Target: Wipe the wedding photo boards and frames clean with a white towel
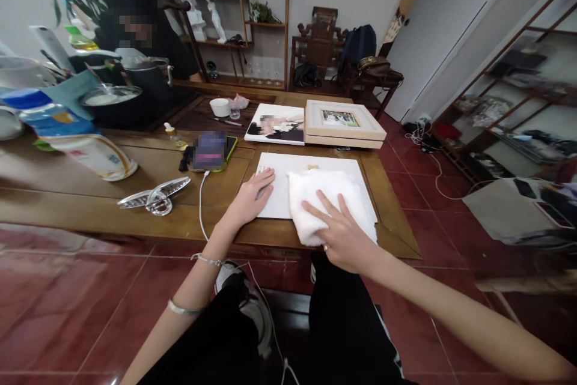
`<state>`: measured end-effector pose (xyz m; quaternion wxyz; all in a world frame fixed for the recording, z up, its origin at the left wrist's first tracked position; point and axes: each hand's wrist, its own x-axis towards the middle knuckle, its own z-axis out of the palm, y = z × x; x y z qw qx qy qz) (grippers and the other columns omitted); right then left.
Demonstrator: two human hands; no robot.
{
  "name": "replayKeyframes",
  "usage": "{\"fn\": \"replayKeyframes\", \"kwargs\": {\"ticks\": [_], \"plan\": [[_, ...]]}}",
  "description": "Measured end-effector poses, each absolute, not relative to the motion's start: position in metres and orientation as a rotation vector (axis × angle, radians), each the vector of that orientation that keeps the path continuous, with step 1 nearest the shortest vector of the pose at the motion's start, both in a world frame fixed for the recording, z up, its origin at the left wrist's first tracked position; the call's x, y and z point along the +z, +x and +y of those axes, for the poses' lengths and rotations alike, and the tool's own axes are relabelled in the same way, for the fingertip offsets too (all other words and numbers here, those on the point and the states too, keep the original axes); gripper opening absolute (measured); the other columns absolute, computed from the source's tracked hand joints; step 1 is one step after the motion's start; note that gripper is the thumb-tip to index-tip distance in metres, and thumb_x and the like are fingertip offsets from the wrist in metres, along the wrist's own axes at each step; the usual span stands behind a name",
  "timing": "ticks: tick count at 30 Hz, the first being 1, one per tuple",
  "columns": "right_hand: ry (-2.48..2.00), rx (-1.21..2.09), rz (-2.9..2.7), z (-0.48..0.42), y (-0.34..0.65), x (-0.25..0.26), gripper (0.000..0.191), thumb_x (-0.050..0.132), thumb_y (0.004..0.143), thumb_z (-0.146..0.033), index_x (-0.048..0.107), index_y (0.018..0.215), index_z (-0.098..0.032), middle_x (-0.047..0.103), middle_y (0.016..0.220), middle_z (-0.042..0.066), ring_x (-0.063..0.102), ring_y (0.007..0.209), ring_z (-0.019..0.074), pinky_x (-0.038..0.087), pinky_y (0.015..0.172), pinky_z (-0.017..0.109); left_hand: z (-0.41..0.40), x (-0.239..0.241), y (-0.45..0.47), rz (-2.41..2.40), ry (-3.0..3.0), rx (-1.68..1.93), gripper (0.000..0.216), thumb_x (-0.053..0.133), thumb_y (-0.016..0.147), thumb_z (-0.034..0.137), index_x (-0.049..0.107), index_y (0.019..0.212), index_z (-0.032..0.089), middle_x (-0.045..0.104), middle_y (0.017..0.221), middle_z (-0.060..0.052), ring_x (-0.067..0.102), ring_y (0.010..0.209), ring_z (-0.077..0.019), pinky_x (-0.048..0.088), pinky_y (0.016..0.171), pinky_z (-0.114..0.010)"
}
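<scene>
A white flat board [315, 172], face down with a small gold hanger, lies on the wooden table [135, 205] near its front edge. My left hand [250, 196] rests flat on the board's left edge, fingers stretched out. My right hand [340, 232] presses flat on a folded white cloth [315, 193] that lies on the board. Neither hand grips anything.
Behind the board lie a photo print [276, 124] and a stack of cream picture frames [342, 124]. A phone [210, 152] on a cable, a silver hair clip [155, 197] and a plastic bag [90, 154] sit to the left. Another person [135, 18] sits at the far left by a pot.
</scene>
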<state>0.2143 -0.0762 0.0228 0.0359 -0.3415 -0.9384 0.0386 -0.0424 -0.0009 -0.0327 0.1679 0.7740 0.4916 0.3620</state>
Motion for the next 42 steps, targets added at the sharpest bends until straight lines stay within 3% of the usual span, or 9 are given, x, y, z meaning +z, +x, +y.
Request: {"fn": "replayKeyframes", "kwargs": {"ticks": [10,15,21,26,32,37,42], "plan": [[-1.356,0.102,-2.72,0.039,0.175,0.027,0.054,0.039,0.077,-0.005,0.058,0.126,-0.019,0.036,0.151,0.008,0.016,0.141,0.0414,0.017,0.101,0.076,-0.001,-0.032,-0.043,1.383,2.194,1.031,0.043,0.043,0.092,0.036,0.061,0.123,0.012,0.053,0.137,-0.013,0.044,0.132,-0.0239,0.028,0.115,-0.044],[-1.266,0.017,-2.787,-0.009,0.166,0.021,0.049,0.042,0.075,-0.005,0.064,0.118,-0.015,0.033,0.152,0.012,0.011,0.141,0.0447,0.014,0.102,0.076,-0.002,-0.031,-0.042,1.389,2.183,1.036,0.043,0.043,0.092,0.036,0.061,0.123,0.013,0.053,0.137,-0.013,0.044,0.132,-0.0244,0.028,0.114,-0.045],[-1.038,0.112,-2.923,-0.085,0.179,0.027,0.038,0.046,0.074,-0.008,0.069,0.103,-0.017,0.03,0.154,0.008,0.009,0.142,0.042,0.012,0.106,0.072,-0.002,-0.029,-0.042,1.398,2.195,1.02,0.043,0.043,0.092,0.037,0.062,0.123,0.014,0.053,0.137,-0.012,0.044,0.132,-0.0253,0.028,0.114,-0.046],[-1.092,0.209,-2.907,-0.042,0.181,0.034,0.049,0.044,0.072,-0.005,0.064,0.115,-0.017,0.035,0.151,0.009,0.014,0.142,0.0385,0.014,0.105,0.072,-0.001,-0.031,-0.043,1.387,2.179,1.032,0.043,0.044,0.092,0.038,0.061,0.123,0.014,0.053,0.137,-0.012,0.044,0.132,-0.0264,0.028,0.114,-0.047],[-1.327,0.14,-2.749,0.031,0.156,0.03,0.053,0.039,0.08,-0.008,0.054,0.13,-0.018,0.035,0.151,0.01,0.017,0.141,0.04,0.015,0.101,0.076,-0.002,-0.029,-0.041,1.39,2.154,1.034,0.047,0.04,0.094,0.041,0.061,0.123,0.01,0.053,0.136,-0.015,0.044,0.132,-0.0248,0.027,0.114,-0.045],[-1.249,0.067,-2.822,0.001,0.135,0.025,0.047,0.042,0.08,-0.009,0.059,0.124,-0.014,0.033,0.151,0.014,0.014,0.139,0.0454,0.012,0.101,0.077,-0.006,-0.025,-0.041,1.422,2.083,1.11,0.059,0.025,0.098,0.047,0.042,0.14,0.01,0.039,0.148,-0.013,0.035,0.138,-0.0199,0.024,0.116,-0.039],[-0.96,0.075,-2.934,-0.07,0.14,0.025,0.039,0.045,0.081,-0.013,0.067,0.112,-0.019,0.033,0.152,0.011,0.014,0.141,0.0424,0.011,0.105,0.073,-0.008,-0.024,-0.041,1.383,2.103,1.155,0.062,0.019,0.098,0.049,0.03,0.147,0.013,0.028,0.154,-0.009,0.022,0.143,-0.0175,0.016,0.118,-0.034]]}}
